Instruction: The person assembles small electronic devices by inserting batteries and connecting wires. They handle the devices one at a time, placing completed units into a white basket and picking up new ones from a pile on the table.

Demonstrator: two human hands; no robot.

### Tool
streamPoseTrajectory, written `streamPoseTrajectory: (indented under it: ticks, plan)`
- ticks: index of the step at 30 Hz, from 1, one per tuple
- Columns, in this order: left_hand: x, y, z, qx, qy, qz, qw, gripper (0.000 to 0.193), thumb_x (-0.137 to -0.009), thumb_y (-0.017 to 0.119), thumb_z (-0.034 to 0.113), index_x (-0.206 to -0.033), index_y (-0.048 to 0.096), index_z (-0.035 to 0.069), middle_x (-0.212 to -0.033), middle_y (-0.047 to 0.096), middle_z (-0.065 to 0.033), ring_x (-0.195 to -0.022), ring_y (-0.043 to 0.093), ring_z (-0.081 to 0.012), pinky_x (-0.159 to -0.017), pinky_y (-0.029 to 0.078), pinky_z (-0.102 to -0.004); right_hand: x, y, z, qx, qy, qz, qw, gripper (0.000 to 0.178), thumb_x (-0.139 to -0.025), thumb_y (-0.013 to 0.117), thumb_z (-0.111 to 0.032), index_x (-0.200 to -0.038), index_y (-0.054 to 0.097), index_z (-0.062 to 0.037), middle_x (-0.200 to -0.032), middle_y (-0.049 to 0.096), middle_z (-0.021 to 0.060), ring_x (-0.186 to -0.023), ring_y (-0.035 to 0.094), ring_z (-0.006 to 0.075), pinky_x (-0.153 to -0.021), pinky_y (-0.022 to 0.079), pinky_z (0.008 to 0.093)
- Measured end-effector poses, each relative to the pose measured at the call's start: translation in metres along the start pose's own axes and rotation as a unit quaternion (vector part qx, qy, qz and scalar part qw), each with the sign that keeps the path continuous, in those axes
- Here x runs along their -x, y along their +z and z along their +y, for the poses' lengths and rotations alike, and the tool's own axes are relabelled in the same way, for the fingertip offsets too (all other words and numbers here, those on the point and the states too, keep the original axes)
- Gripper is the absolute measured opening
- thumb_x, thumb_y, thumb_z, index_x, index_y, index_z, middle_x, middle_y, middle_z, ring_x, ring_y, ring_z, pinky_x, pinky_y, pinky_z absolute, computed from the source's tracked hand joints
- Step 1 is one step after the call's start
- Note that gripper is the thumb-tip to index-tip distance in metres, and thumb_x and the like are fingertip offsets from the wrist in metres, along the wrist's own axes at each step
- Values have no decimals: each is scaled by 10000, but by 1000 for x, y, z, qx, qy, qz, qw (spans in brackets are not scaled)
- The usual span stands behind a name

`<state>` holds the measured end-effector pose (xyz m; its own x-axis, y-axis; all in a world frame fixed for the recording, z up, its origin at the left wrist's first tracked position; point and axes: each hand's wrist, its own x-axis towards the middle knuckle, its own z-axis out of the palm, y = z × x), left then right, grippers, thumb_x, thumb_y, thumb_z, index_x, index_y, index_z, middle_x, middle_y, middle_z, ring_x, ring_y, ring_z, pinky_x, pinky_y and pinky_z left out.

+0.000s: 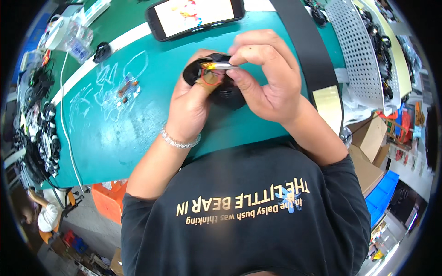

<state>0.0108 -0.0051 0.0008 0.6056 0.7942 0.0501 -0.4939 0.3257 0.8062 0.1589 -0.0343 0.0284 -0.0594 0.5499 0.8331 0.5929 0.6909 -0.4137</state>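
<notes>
Over the green table, my left hand (189,103) is closed around a black rounded housing (229,94) that looks like a headphone ear cup. Its open side shows a thin red wire loop and a small round tan part, close to my left thumb. Between the thumb and index finger of my right hand (271,78) is a flat silver battery (222,66) with a yellow taped end. The battery lies at the housing's upper edge; whether wires join the two is too small to tell. My fingers hide part of the housing.
A phone (195,17) with a lit screen stands at the far edge of the green table (106,152). Clear plastic scraps with small brown bits (126,92) lie left. Black cabled parts (43,138) pile at the left edge. A white perforated basket (357,50) stands right, beside a black strip (313,50).
</notes>
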Motion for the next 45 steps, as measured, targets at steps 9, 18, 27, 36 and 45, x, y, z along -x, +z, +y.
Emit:
streamPoseTrajectory:
  ticks: [9,18,27,36,45]
  plan:
    - [2,18,-5,-299,78,-4,951,350,-850,560,110,-1170,446,23,-1051,516,-69,-928,506,-122,-792,425,-252,17,-20,-4,-44,121,-9,992,107,-786,541,36,-886,545,-1,-773,573,125,-679,589,280,-575,466,329]
    - [6,-1,-19,-313,16,-28,949,167,-932,421,164,-969,501,22,-998,568,-87,-878,506,-125,-847,388,-272,45,-46,-17,-27,231,-54,971,199,-745,651,-83,-921,567,-39,-868,586,106,-729,577,274,-624,466,344]
    - [-1,10,-9,-127,28,-58,990,185,-947,355,227,-941,438,62,-946,591,-188,-955,554,-286,-878,401,-391,105,-180,19,251,224,-299,893,269,-712,661,-75,-971,596,-48,-1173,546,94,-1091,509,282,-871,436,372]
    - [-1,6,-10,-115,41,-65,990,182,-948,348,214,-951,439,56,-923,592,-179,-951,549,-290,-880,393,-396,102,-184,31,323,-12,-431,842,191,-736,646,-123,-897,578,-45,-1024,585,84,-958,564,259,-763,475,370]
    - [-1,7,-11,-101,55,-50,992,157,-945,370,188,-909,432,48,-858,612,-183,-839,589,-253,-849,434,-378,98,-175,32,322,-56,-417,848,153,-696,575,-103,-840,554,-55,-891,553,51,-872,560,205,-698,462,323]
